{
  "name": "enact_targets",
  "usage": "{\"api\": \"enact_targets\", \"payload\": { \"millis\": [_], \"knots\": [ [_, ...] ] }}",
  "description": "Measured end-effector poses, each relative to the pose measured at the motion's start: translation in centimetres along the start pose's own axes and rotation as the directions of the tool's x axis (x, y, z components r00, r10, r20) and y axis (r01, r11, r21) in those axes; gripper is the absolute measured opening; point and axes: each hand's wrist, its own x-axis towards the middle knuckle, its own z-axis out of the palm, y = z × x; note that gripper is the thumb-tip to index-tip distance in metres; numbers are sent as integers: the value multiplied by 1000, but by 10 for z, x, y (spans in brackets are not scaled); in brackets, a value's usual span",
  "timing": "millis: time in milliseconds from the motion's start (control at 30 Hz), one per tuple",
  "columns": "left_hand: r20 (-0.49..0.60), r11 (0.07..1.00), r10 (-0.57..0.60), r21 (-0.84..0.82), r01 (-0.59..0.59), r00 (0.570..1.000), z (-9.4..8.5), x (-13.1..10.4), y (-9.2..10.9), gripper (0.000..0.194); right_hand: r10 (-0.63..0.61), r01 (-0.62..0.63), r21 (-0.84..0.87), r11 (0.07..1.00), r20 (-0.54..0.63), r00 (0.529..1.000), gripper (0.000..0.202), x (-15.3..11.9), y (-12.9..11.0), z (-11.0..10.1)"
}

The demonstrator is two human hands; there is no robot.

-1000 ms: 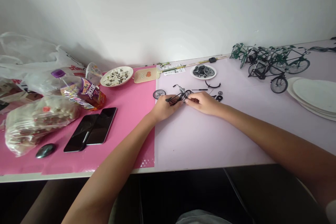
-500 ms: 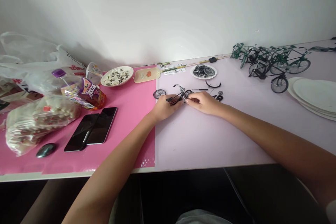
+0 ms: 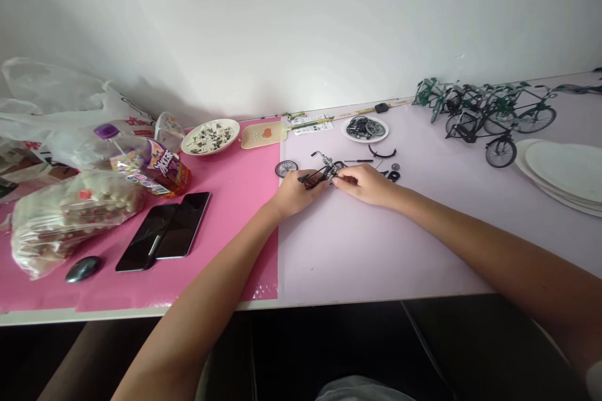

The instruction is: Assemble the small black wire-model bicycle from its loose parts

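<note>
A partly built black model bicycle point(image 3: 328, 167) with silver handlebars is held just over the pale table cover. My left hand point(image 3: 297, 193) is closed around its frame at the saddle end. From the other side, the fingers of my right hand point(image 3: 360, 182) pinch its front end, below the handlebars; the exact part is hidden by the fingertips. A loose spoked wheel point(image 3: 286, 168) lies beyond my left hand. Behind my right hand lie a thin black screwdriver point(image 3: 360, 161), a curved black mudguard point(image 3: 382, 151) and small black parts point(image 3: 394, 175).
Finished model bicycles point(image 3: 493, 109) stand at the back right, near stacked white plates point(image 3: 564, 169). A small plate point(image 3: 345, 130) carries black parts. To the left are a bowl point(image 3: 188, 145), a tray point(image 3: 247, 138), a drink bottle point(image 3: 150, 166), two phones point(image 3: 183, 225) and plastic bags point(image 3: 70, 213).
Almost nothing differs. Both hands keep their grip on the model bicycle in the same place, and the view has shifted very slightly.
</note>
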Motion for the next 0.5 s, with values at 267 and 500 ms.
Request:
{"api": "enact_targets", "payload": {
  "millis": [267, 500],
  "knots": [
    [-5, 1000, 0, 17, 1, 1000, 0, 0, -2, 45, -5, 4, -4, 1000, -17, 1000, 36, 0, -4, 0],
    [-3, 1000, 2, 22, -2, 1000, 0, 0, -1, 44, -8, 8, -15, 1000, -17, 1000, 37, 0, -3, 1]
  ]
}}
